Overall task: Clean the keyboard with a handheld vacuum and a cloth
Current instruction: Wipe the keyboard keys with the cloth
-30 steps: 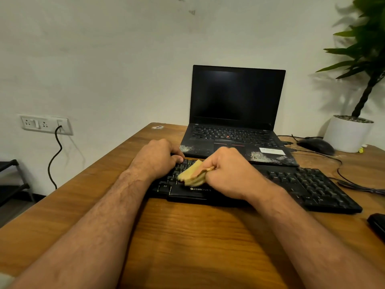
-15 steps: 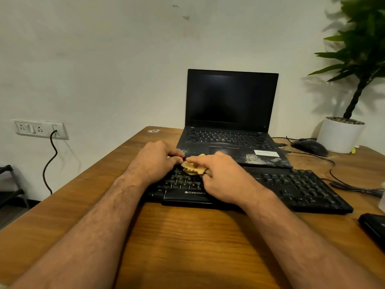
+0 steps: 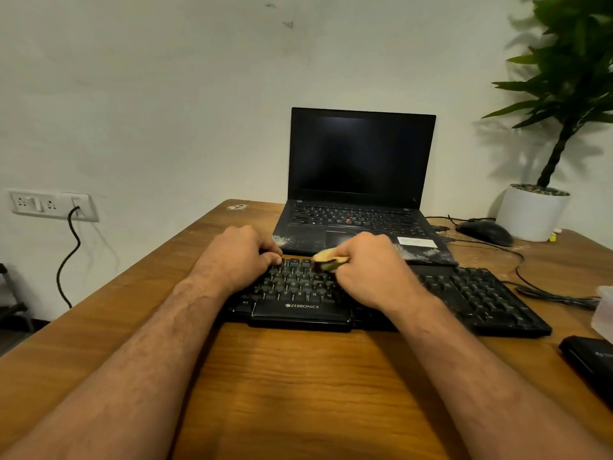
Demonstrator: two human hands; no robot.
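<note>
Wooden bench (image 3: 298, 386) against a pale wall (image 3: 149, 94). Black keyboard (image 3: 481, 293) lies across the bench, just in front of an open laptop (image 3: 361, 161) with a dark screen. Left hand (image 3: 237, 257) rests on the keyboard's far left edge, fingers curled over it, steadying. Right hand (image 3: 368, 270) over the keyboard's middle rows, fingers pinching a folded yellow cloth (image 3: 328, 260) held against the upper keys. Whitish dust on the laptop palm rest behind the keyboard. Mouse (image 3: 484, 232) and white potted plant (image 3: 534, 210) beyond the keyboard's right end. Wall socket (image 3: 49, 204) with a black cable far left of the keyboard.
</note>
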